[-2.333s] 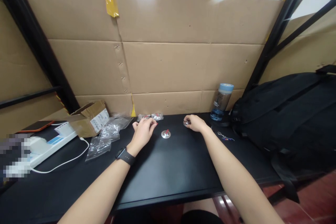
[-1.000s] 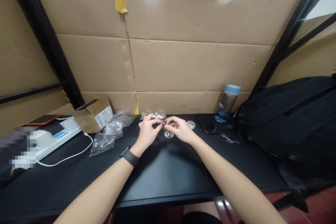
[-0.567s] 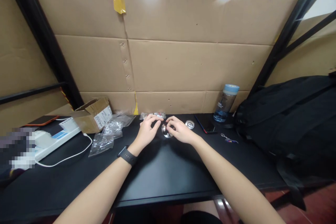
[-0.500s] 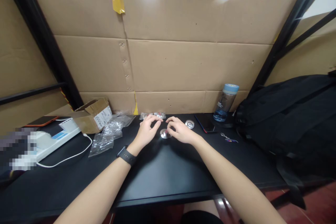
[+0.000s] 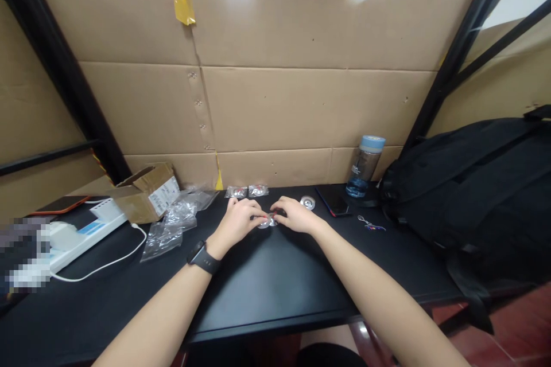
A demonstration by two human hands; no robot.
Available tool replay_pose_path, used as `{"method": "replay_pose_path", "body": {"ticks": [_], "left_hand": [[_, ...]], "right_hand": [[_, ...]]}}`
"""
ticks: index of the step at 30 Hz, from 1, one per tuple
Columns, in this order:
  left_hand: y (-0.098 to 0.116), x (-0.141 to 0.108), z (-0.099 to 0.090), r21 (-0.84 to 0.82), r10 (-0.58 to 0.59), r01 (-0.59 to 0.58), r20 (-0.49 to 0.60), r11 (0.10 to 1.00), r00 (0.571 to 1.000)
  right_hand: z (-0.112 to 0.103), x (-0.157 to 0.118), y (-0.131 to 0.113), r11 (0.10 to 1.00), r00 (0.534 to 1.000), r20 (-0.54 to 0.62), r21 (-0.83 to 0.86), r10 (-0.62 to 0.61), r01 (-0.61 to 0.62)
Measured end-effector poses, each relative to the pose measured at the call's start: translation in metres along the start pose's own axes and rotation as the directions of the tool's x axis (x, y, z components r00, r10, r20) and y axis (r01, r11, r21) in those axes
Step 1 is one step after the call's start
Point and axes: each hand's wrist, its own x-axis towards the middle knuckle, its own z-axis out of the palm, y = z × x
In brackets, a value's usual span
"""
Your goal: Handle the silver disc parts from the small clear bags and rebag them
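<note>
Work on the small, round, silvery discs appears to be partway along. Two of them, a left-hand silvery disc [image 5: 262, 224] and a right-hand silvery disc [image 5: 272, 222], are seen close together just below the centre of the frame, on or just above the black, smooth-topped desk [image 5: 279, 281]; whether they touch cannot be told. Spots of red are seen at the fingertips, too small to be assigned to disc or finger.

The left-hand disc is reached by the left hand [image 5: 239, 220], its thumb and fingers brought close together at the disc. The right-hand disc is met by the curled fingers of the right hand [image 5: 294, 215]. Whether either grip is clamped on its disc or only rested there cannot be told.

Three discs can be counted as unwrapped: these two, and a loose pale silvery ring-like disc [image 5: 307, 202] lying right of centre, untouched. Two small clear plastic packets with red and silvery contents, a left packet [image 5: 236, 192] and a right packet [image 5: 258, 190], are left apparently unopened against the tan cardboard panel [image 5: 275, 109]. Crumpled clear plastic bags [image 5: 178, 217], seemingly emptied, are seen at lower left, beside an open brown cardboard box [image 5: 142, 192].
</note>
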Motion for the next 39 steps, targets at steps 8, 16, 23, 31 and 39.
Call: {"method": "replay_pose_path", "body": {"ticks": [8,16,23,31,39], "left_hand": [[-0.003,0.000,0.000,0.024,-0.048,0.051,-0.100,0.998,0.994],[-0.006,0.002,0.004,-0.025,-0.163,0.161,-0.165,0.987,0.973],[-0.005,0.003,-0.003,-0.115,-0.314,0.294,-0.240,0.949,0.918],[-0.006,0.005,0.011,-0.521,-0.496,0.303,-0.281,0.798,0.822],[0.002,0.005,0.014,-0.515,-0.455,0.266,-0.284,0.815,0.844]], "right_hand": [[0.001,0.004,-0.009,0.982,0.988,0.071,-0.140,0.140,-0.129],[0.004,0.003,-0.014,0.984,0.991,0.046,-0.137,0.124,-0.117],[0.008,0.010,0.000,0.920,0.964,-0.141,0.357,0.225,-0.162],[0.011,0.012,-0.021,0.625,0.935,-0.119,0.771,0.333,-0.125],[0.019,0.007,-0.042,0.203,0.938,0.029,0.974,0.346,-0.105]]}}
